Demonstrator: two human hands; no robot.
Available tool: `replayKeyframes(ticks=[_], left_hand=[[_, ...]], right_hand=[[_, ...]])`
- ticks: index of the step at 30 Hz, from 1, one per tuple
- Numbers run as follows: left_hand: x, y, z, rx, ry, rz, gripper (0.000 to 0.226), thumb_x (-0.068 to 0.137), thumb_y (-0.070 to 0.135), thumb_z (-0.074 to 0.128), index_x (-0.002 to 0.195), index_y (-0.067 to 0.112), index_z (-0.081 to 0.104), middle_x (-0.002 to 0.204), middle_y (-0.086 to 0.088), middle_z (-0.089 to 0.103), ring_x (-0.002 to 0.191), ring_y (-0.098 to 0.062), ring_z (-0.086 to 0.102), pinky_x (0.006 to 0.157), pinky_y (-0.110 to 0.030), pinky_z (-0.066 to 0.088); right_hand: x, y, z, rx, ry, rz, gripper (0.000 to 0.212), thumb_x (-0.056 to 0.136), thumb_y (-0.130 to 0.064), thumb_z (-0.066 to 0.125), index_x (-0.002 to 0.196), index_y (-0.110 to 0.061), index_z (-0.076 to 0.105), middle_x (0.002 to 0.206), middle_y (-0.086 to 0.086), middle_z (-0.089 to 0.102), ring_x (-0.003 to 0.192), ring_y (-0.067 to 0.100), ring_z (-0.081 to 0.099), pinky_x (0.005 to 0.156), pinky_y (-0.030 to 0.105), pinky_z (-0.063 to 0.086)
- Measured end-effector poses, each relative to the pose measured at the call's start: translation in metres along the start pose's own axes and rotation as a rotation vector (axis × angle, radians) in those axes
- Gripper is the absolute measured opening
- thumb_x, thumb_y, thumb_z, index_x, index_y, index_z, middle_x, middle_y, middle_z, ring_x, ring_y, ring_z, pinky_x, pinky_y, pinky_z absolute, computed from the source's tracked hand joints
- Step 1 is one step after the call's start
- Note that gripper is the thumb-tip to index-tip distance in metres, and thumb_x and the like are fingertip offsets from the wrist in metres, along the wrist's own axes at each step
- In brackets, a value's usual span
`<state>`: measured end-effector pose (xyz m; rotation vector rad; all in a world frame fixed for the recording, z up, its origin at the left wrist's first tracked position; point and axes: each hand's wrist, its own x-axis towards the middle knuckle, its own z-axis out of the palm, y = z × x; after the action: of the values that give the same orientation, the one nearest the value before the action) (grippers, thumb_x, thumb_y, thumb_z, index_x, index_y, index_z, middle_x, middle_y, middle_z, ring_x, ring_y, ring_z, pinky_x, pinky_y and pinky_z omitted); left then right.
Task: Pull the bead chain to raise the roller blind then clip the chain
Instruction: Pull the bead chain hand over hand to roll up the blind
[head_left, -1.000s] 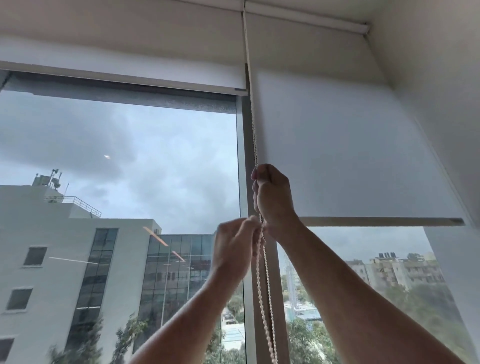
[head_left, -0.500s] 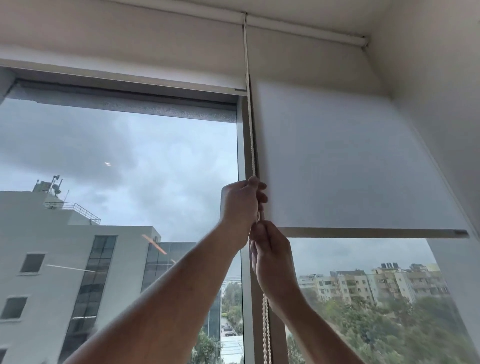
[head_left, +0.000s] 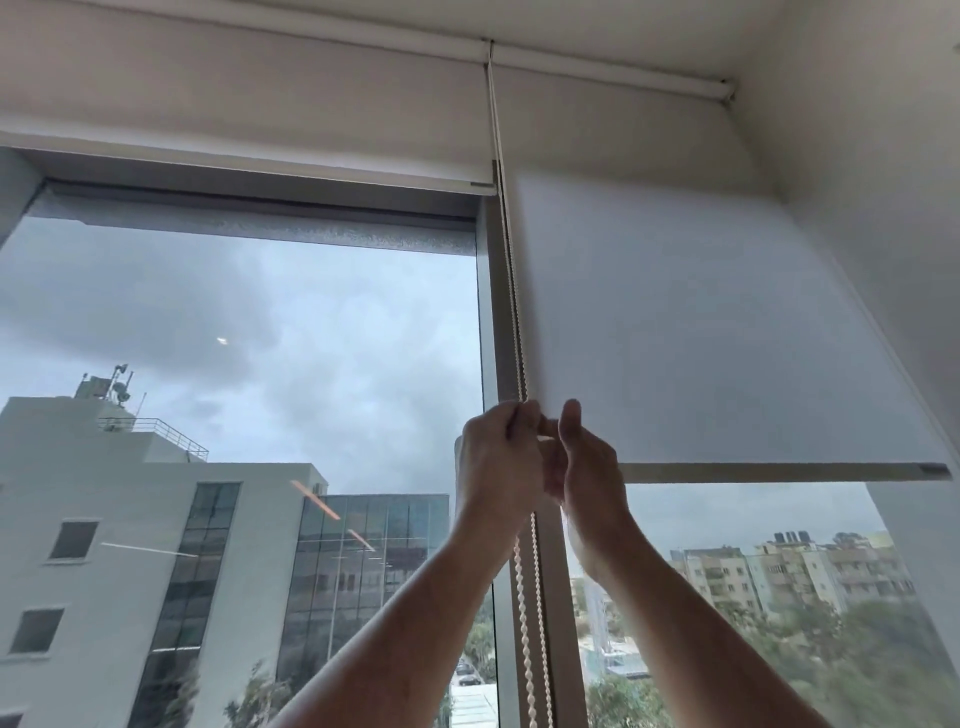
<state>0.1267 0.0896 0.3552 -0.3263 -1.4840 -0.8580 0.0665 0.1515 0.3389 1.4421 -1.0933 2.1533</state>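
Left hand clenched on the bead chain beside the window post, right hand just beside it, fingers loosely curled, its grasp unclear, right roller blind half lowered, chain loop hanging below both wrists

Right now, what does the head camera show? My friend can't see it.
Two hands, left hand and right hand, grip a bead chain beside a half-lowered white roller blind. Outside: grey clouds and buildings.
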Motion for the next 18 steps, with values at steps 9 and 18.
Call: replayKeyframes(ticks=[9, 18], left_hand=[[-0.033, -0.022, -0.006, 0.043, 0.048, 0.087, 0.047, 0.098, 0.012, 0.053, 0.053, 0.025, 0.053, 0.040, 0.013, 0.043, 0.040, -0.006, 0.034, 0.041, -0.016, 0.022], [-0.067, -0.041, -0.011, 0.081, 0.028, 0.072, 0.040, 0.098, 0.009, 0.053, 0.058, 0.007, 0.050, 0.045, 0.007, 0.038, 0.044, -0.007, 0.029, 0.043, -0.019, 0.020]], right_hand=[[0.024, -0.031, 0.025, -0.038, -0.017, 0.053, 0.023, 0.099, -0.012, 0.053, 0.080, -0.011, 0.065, 0.054, -0.002, 0.048, 0.044, 0.011, 0.038, 0.038, 0.019, 0.029], [-0.004, -0.002, 0.020, -0.163, 0.050, -0.106, 0.033, 0.094, -0.006, 0.050, 0.066, -0.021, 0.061, 0.049, -0.007, 0.046, 0.047, 0.010, 0.038, 0.055, 0.032, 0.033]])
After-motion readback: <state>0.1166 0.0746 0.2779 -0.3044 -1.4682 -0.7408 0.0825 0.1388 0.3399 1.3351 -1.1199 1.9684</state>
